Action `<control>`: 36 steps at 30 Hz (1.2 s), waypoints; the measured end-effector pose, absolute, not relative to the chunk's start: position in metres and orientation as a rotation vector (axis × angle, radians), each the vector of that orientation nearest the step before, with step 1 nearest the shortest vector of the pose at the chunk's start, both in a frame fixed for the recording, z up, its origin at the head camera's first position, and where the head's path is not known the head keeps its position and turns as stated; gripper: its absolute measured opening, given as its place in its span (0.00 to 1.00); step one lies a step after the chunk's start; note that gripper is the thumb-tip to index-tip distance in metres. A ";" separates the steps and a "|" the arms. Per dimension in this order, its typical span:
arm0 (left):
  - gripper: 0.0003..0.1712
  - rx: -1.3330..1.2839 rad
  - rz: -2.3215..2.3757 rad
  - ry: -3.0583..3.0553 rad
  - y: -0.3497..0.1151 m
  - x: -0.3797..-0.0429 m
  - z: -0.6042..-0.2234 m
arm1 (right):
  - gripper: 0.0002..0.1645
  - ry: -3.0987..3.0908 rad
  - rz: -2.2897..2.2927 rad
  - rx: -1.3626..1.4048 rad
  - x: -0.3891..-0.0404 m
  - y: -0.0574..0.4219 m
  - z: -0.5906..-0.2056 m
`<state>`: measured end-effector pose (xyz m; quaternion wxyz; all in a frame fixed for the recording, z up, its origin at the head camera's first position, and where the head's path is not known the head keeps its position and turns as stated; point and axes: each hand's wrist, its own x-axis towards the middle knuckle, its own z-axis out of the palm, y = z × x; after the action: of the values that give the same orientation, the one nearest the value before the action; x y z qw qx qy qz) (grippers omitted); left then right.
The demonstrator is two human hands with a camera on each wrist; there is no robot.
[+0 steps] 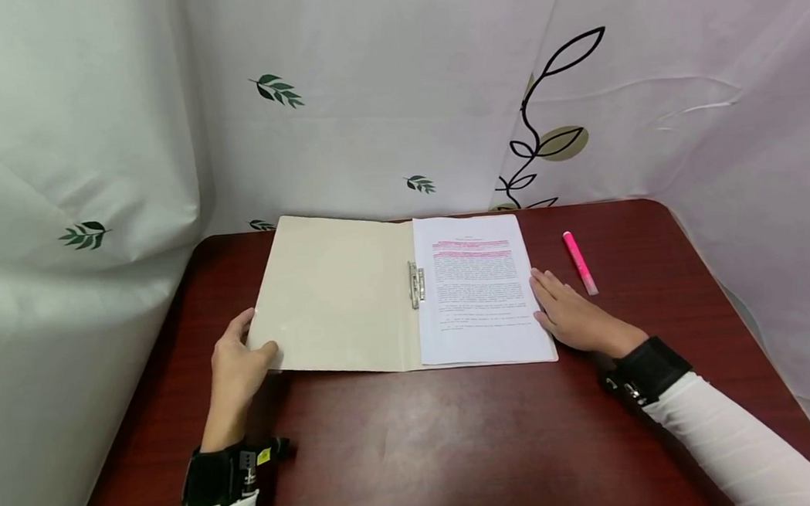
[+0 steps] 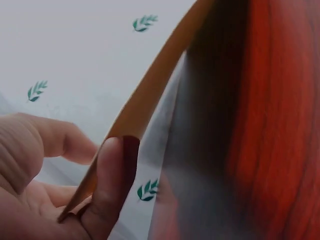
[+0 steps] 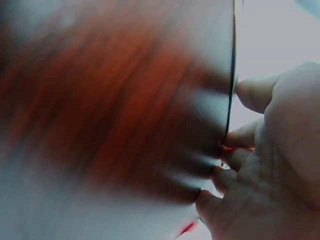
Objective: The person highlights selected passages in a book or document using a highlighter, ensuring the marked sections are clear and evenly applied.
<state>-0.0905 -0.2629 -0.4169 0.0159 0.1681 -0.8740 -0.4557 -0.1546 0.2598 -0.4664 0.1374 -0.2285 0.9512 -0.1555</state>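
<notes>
A cream file folder (image 1: 331, 296) lies spread on the table, its cover to the left. My left hand (image 1: 239, 364) pinches the cover's outer left edge, thumb on one side and fingers on the other. In the left wrist view that cover (image 2: 145, 102) is tilted up from the table. Printed sheets (image 1: 480, 345) with pink highlighted lines near the top lie on the folder's right side, beside a metal clip (image 1: 416, 285) at the spine. My right hand (image 1: 576, 312) rests at the right edge of the sheets with fingers extended, fingertips (image 3: 207, 200) along the edge.
A pink highlighter (image 1: 580, 262) lies on the dark red-brown wooden table (image 1: 417, 446), just beyond my right hand. White cloth (image 1: 362, 124) with printed leaves hangs behind the table's back edge and along both sides. Each wrist wears a black strap (image 1: 652, 369).
</notes>
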 end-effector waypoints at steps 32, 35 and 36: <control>0.37 0.367 -0.716 -3.163 -0.251 -0.096 -0.442 | 0.44 2.746 -0.438 -0.656 -0.156 0.259 -0.465; 0.36 0.372 -0.721 -3.168 -0.249 -0.095 -0.442 | 0.44 2.745 -0.442 -0.660 -0.156 0.259 -0.465; 0.36 0.372 -0.721 -3.171 -0.249 -0.095 -0.442 | 0.44 2.745 -0.444 -0.660 -0.156 0.259 -0.465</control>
<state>-0.0952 -0.2491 -0.4422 -0.0660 0.1133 -0.9667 -0.2199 -0.1559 0.2588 -0.4649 0.1412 -0.2287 0.9509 -0.1538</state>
